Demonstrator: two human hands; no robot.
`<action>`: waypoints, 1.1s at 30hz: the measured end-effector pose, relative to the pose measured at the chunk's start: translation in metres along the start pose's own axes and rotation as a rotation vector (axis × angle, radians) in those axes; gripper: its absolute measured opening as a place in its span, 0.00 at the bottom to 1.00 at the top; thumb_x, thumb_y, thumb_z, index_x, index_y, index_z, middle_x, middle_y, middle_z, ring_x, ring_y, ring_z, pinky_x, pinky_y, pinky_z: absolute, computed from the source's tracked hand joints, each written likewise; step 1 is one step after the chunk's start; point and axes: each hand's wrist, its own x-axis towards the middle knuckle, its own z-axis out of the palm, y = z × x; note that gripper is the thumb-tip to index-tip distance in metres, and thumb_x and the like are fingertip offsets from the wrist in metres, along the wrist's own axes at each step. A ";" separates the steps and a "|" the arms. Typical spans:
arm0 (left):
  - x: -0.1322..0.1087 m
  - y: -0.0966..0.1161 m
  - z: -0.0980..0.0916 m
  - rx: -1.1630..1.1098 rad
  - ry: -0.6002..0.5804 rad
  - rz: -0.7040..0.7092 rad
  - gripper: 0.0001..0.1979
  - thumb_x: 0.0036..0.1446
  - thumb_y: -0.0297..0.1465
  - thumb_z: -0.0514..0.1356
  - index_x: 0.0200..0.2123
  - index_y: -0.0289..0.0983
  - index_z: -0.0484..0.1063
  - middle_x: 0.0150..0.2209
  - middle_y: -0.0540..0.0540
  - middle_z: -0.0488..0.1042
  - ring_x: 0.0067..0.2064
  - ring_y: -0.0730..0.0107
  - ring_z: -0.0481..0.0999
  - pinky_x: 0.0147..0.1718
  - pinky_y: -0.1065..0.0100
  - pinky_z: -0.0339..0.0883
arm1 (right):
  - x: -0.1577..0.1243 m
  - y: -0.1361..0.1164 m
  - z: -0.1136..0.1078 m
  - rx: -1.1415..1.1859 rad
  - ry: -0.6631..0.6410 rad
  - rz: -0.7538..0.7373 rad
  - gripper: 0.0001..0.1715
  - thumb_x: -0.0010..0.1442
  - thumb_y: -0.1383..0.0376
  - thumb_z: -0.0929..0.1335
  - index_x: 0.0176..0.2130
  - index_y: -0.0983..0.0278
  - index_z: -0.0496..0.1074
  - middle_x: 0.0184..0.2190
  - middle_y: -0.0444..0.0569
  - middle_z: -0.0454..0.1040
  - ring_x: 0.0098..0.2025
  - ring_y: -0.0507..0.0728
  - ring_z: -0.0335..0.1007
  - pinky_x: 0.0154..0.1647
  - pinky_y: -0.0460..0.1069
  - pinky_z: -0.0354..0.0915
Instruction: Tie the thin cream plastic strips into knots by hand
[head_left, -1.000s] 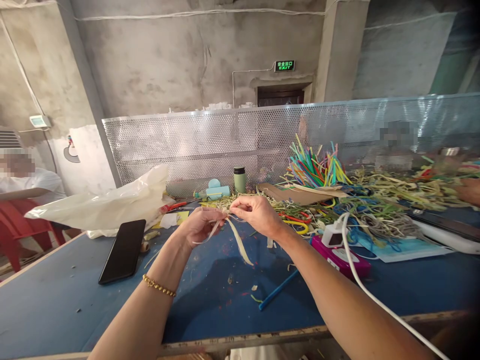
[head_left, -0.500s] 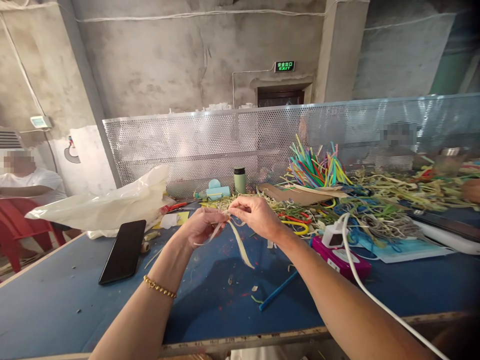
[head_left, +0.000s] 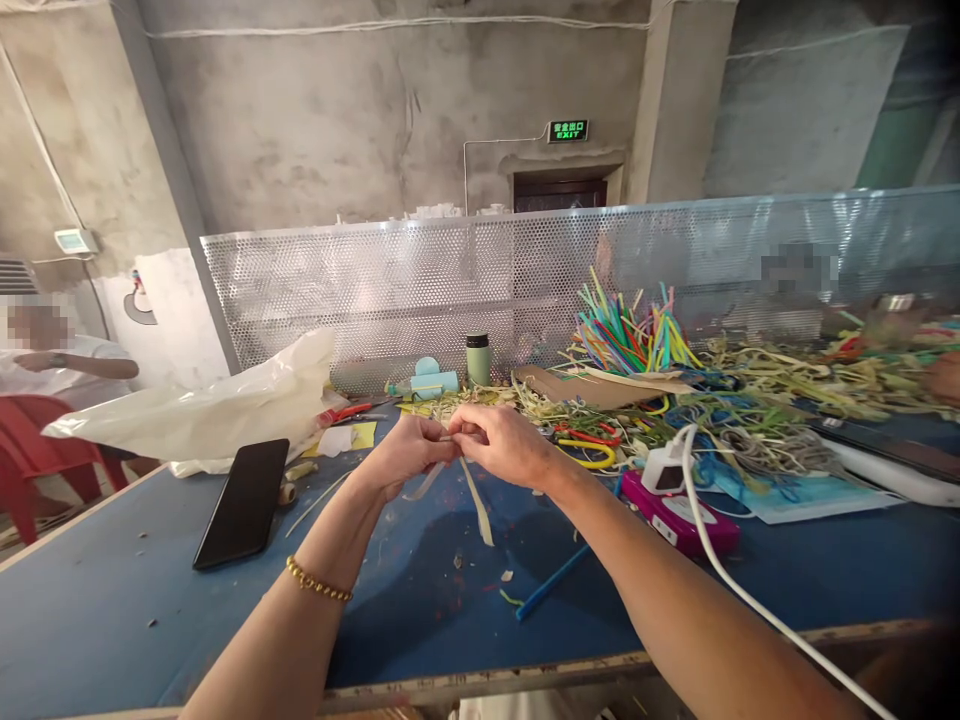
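Above the blue table (head_left: 112,620), my left hand (head_left: 406,455) and my right hand (head_left: 504,445) meet fingertip to fingertip. Both pinch thin cream strips (head_left: 477,505) that hang down from between them toward the tabletop. A gold bracelet sits on my left wrist. A heap of cream, green and coloured strips (head_left: 750,390) lies just behind and to the right of my hands.
A black phone (head_left: 242,503) lies at the left beside a white plastic bag (head_left: 210,410). A pink box (head_left: 679,512) with a white charger and cable, a blue stick (head_left: 553,583), a green bottle (head_left: 478,359) and a perforated metal screen (head_left: 450,290) are around. A person sits at far left.
My hands have come closer together and dropped slightly. The hanging strips now dangle shorter and nearer the middle.
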 end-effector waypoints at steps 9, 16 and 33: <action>0.000 -0.001 0.003 0.113 -0.063 0.080 0.15 0.44 0.34 0.65 0.15 0.35 0.65 0.16 0.54 0.56 0.21 0.79 0.51 0.21 0.69 0.41 | 0.006 0.001 -0.007 0.297 0.117 -0.032 0.03 0.56 0.70 0.70 0.31 0.64 0.75 0.36 0.48 0.73 0.39 0.53 0.67 0.41 0.50 0.61; -0.004 0.001 0.009 0.225 -0.200 0.089 0.11 0.48 0.34 0.63 0.19 0.35 0.72 0.17 0.52 0.64 0.21 0.77 0.55 0.21 0.69 0.46 | 0.006 -0.006 -0.007 0.631 0.185 0.137 0.11 0.58 0.59 0.70 0.34 0.66 0.73 0.32 0.47 0.73 0.33 0.52 0.66 0.36 0.48 0.62; 0.001 0.000 0.007 -0.395 0.036 -0.036 0.11 0.42 0.35 0.70 0.25 0.33 0.78 0.22 0.48 0.71 0.23 0.79 0.63 0.22 0.73 0.53 | 0.009 0.011 -0.021 -0.076 0.715 0.051 0.17 0.64 0.57 0.64 0.33 0.64 0.76 0.37 0.54 0.76 0.43 0.59 0.68 0.48 0.55 0.60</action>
